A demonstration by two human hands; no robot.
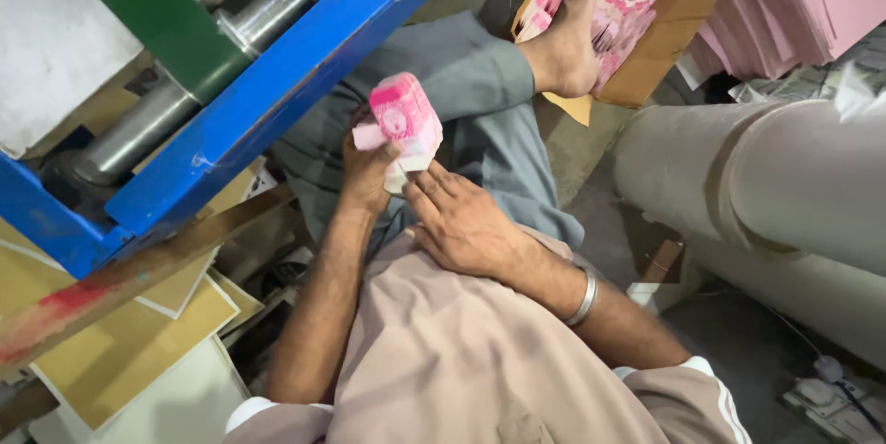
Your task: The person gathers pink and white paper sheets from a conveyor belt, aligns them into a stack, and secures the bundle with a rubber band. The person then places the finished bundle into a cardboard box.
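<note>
Head view: pink paper stack (406, 121) apparently between left fingers (377, 150)

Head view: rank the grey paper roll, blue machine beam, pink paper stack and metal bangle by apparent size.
1. blue machine beam and grey paper roll: alike, both cropped, unranked
2. pink paper stack
3. metal bangle

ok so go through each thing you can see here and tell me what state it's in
Pink paper stack: held upright, gripped from below.
Left hand: closed around the stack.
Right hand: fingertips touching the stack's lower edge.
Grey rolls: lying on their sides.
Cardboard box: open, pink sheets inside.
</note>
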